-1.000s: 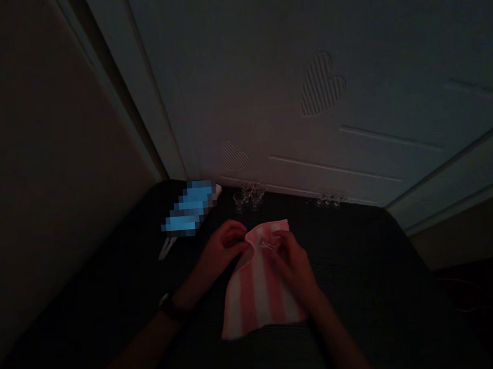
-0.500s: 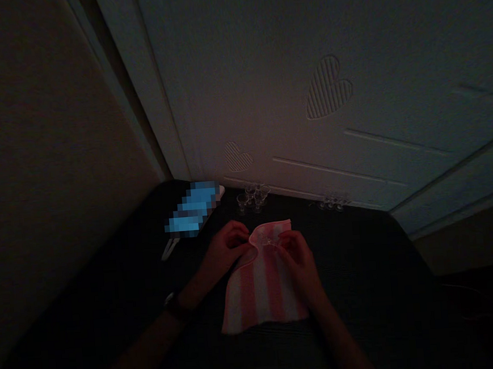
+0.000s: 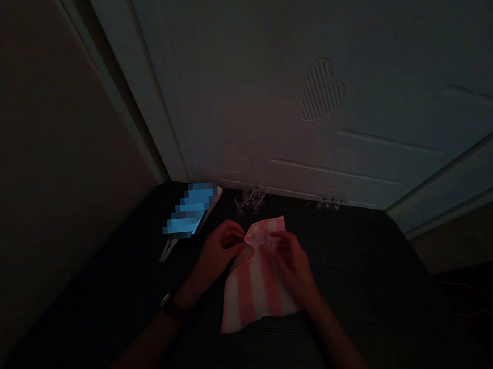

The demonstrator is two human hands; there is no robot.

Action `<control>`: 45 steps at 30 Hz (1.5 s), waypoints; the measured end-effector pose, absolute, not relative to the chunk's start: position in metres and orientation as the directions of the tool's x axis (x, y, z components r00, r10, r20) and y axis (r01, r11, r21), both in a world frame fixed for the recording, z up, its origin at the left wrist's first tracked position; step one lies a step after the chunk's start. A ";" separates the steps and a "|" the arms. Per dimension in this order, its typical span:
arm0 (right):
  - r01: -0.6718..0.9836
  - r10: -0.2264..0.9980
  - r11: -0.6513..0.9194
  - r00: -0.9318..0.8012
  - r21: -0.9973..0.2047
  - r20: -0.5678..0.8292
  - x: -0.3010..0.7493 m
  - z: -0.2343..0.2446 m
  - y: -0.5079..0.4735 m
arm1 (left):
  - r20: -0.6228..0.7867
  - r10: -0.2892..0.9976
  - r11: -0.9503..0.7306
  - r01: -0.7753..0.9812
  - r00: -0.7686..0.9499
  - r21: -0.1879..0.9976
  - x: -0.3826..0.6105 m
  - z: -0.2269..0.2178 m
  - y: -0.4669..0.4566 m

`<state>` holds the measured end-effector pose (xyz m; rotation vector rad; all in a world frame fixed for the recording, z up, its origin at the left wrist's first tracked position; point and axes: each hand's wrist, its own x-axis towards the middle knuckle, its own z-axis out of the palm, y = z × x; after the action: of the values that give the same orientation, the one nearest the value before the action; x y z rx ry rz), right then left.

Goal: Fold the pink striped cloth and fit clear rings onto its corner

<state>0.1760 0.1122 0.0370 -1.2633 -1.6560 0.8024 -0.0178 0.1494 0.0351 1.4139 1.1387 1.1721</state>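
A pink-and-white striped cloth (image 3: 246, 298) hangs in front of me over the dark table, its upper edge folded over. My left hand (image 3: 221, 249) pinches that cloth by its left upper edge, thumb and fingers closed. On the other side, my right hand (image 3: 296, 263) has its fingertips closed around a small clear glass piece (image 3: 271, 240) lying against the cloth. The light is too dim to make out that piece's full shape. Behind the cloth stand several tiny stemmed glasses (image 3: 253, 198).
At the back left of the dark table (image 3: 363, 255) lies a phone (image 3: 192, 210) with a lit, pixelated screen and a white strap (image 3: 167, 249). Several small clear items (image 3: 330, 203) lie along the wall at the right. The pale wall (image 3: 239, 94) with raised hearts closes off the back.
The right fingers have shifted slightly on the clear glass piece against the cloth. The left hand keeps its pinch. The whole view has drifted a little.
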 end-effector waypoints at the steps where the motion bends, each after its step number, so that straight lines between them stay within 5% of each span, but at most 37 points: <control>1: 0.371 0.967 0.255 -0.089 -0.893 0.239 0.176 0.037 0.113 | 0.114 0.988 -0.122 0.084 0.100 0.989 -0.018 0.036 0.149; 9: 0.310 0.987 0.154 -0.082 -0.938 0.136 0.178 0.035 0.115 | 0.124 0.983 -0.135 0.077 0.132 0.988 -0.016 0.034 0.149; 23: 0.454 0.897 0.439 -0.184 -0.775 0.401 0.180 0.035 0.111 | 0.140 0.982 -0.148 0.047 0.130 0.988 -0.017 0.035 0.147; 34: 0.322 0.975 0.209 -0.144 -0.923 0.171 0.176 0.037 0.111 | 0.134 0.985 -0.139 0.039 0.108 0.990 -0.018 0.039 0.145; 45: 0.287 0.965 0.261 -0.090 -0.922 0.245 0.177 0.035 0.112 | 0.141 0.983 -0.149 0.060 0.118 0.987 -0.016 0.031 0.147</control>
<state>0.1774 0.1125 0.0355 -1.1953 -1.5768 0.8923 -0.0162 0.1474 0.0308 1.4185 1.1014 1.1960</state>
